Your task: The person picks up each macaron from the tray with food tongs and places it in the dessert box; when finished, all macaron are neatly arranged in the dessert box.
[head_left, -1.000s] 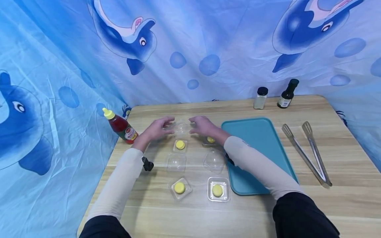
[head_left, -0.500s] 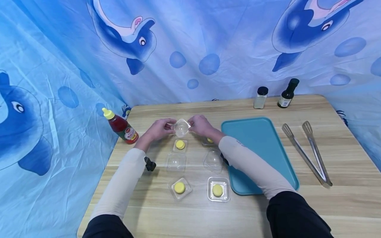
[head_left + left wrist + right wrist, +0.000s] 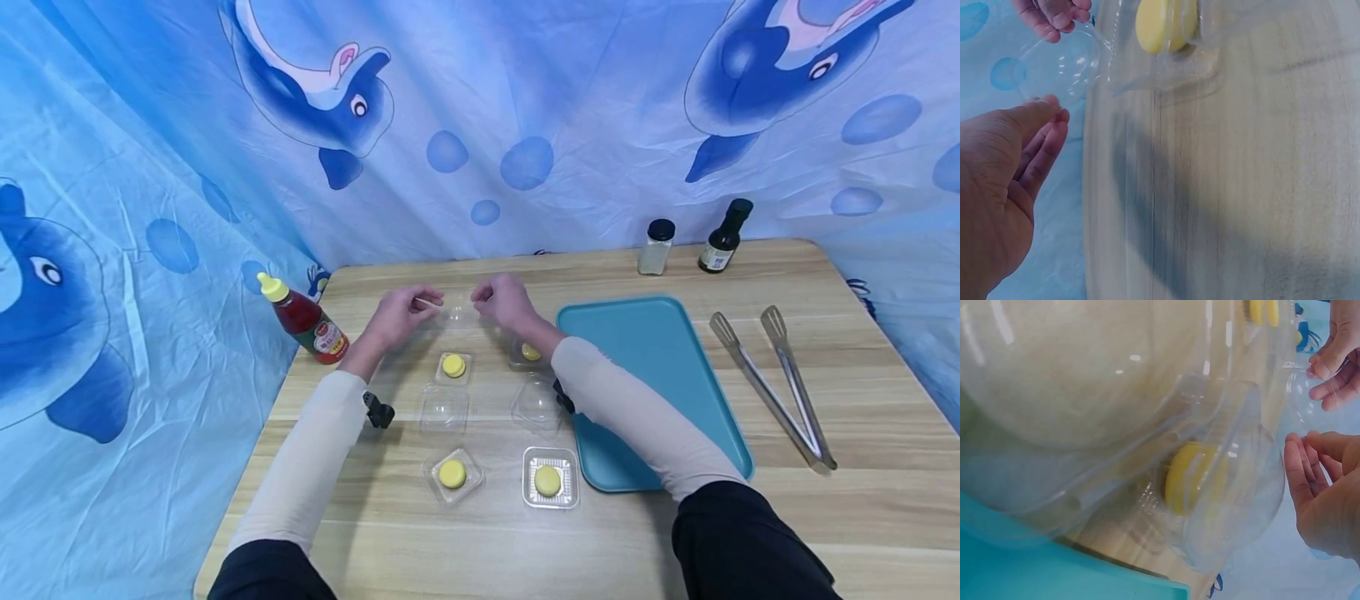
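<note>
My left hand and right hand face each other near the table's far edge. Between their fingertips they pinch opposite edges of a clear plastic dome lid. The left wrist view shows this lid held off the table, and the right wrist view shows it as well. Just on the near side of the lid, a yellow macaron sits in a small clear tray. Another macaron, beside my right forearm, shows through clear plastic with a dome shape. My right arm partly covers that one in the head view.
Two clear dome lids, one left and one right, lie mid-table. Nearer are two macarons in clear trays. A teal tray, metal tongs, red sauce bottle, shaker and dark bottle stand around.
Both hands have come together from either side onto the dome lid and taken it by its edges. The lid was tilted up half a second ago and now sits slightly farther away, at another angle.
</note>
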{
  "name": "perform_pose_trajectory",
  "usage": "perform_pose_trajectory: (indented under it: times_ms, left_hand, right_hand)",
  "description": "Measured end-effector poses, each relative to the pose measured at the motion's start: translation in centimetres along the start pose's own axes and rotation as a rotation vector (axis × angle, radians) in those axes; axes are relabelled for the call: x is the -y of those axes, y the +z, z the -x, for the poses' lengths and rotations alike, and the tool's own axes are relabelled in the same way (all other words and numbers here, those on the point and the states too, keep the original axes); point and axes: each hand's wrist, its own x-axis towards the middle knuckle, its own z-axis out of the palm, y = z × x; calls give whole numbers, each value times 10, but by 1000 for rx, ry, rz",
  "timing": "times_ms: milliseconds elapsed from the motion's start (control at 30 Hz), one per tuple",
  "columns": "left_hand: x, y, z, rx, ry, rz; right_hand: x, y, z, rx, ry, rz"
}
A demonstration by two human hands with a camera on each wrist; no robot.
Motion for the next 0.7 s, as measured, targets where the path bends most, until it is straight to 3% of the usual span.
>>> perform_pose_trajectory:
  times_ms: [233,500,700]
  left_hand:
    - [-5,1,2,-122,-21,124]
    - [-14,5,5,-194,-27,296]
    - [-18,4,7,-244,-5,263]
  right_hand:
    - [0,-6,3,-38,37,-197]
    - [3,-8,5,-70,94,-388]
    - [4,-7,7,-22,84,-481]
